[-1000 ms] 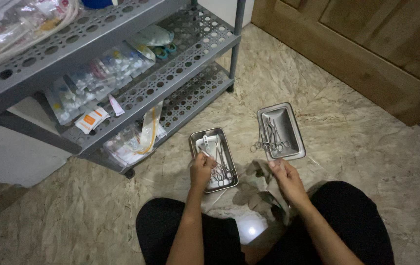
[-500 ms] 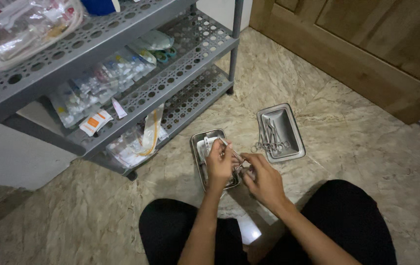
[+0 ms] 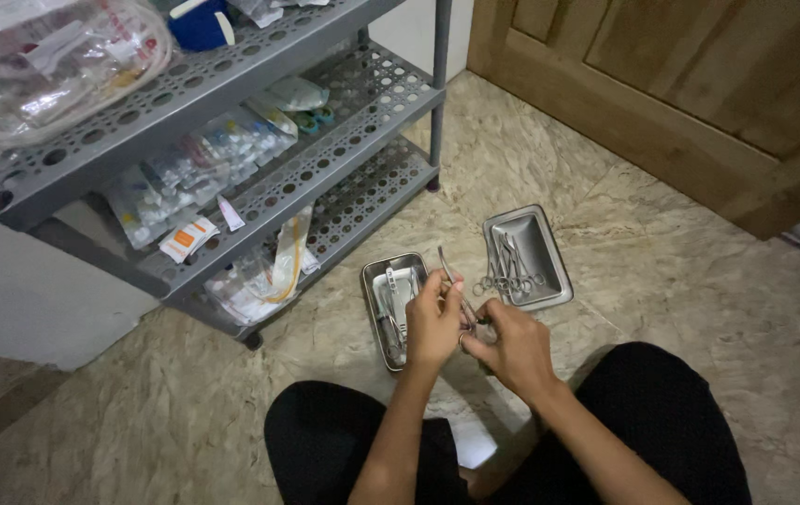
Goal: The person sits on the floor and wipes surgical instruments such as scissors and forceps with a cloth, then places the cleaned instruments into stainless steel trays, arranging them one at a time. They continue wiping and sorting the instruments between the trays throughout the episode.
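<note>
The person sits on the floor point(image 3: 699, 281) with both forearms reaching forward and the hands meeting just in front of the knees. The left hand point(image 3: 432, 323) is curled, thumb side up, its grip closed on a slim metal instrument point(image 3: 451, 276) whose tip pokes up and away above the fingers. The right hand point(image 3: 512, 351) sits just beside it, its fingers pinched together on the lower end of the same instrument; the handles are hidden between the two hands.

Half a second ago the hands were already together over the same spot, and they have barely shifted. A second ago they were apart: the left reached into the left tray point(image 3: 376, 281) and the right lay on the floor to the right of it.

The instrument is held above the near edge of the left tray, which still carries a few steel tools. The right tray point(image 3: 549, 248) lies just beyond the right hand, with scissor-like tools point(image 3: 507, 271) heaped in it. A grey rack point(image 3: 231, 84) with packets stands to the left.
</note>
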The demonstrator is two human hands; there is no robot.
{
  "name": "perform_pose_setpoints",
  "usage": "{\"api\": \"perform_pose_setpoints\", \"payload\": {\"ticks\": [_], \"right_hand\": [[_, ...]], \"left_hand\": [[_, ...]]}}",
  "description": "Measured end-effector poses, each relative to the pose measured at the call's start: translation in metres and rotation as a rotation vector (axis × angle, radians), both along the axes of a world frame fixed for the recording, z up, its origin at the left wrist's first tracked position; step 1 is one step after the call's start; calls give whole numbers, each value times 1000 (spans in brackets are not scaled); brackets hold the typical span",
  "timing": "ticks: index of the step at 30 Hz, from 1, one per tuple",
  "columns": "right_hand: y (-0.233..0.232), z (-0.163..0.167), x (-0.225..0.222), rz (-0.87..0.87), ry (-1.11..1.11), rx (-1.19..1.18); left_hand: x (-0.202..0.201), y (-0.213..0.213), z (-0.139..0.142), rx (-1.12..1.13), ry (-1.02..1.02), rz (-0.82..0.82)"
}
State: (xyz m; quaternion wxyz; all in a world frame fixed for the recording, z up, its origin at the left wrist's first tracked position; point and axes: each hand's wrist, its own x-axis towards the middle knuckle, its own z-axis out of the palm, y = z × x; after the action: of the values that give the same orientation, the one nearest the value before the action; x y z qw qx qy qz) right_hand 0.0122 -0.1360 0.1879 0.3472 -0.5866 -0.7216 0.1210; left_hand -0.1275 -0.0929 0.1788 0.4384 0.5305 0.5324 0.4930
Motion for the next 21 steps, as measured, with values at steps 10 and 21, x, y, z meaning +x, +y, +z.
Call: {"api": "perform_pose_setpoints", "payload": {"ticks": [10, 21], "right_hand": [[-9, -13, 3, 21, -23, 186], [-13, -10, 8, 70, -24, 255]], "left_hand": [[7, -16, -2, 172, 192, 5], [9, -27, 16, 203, 306, -18]]}}
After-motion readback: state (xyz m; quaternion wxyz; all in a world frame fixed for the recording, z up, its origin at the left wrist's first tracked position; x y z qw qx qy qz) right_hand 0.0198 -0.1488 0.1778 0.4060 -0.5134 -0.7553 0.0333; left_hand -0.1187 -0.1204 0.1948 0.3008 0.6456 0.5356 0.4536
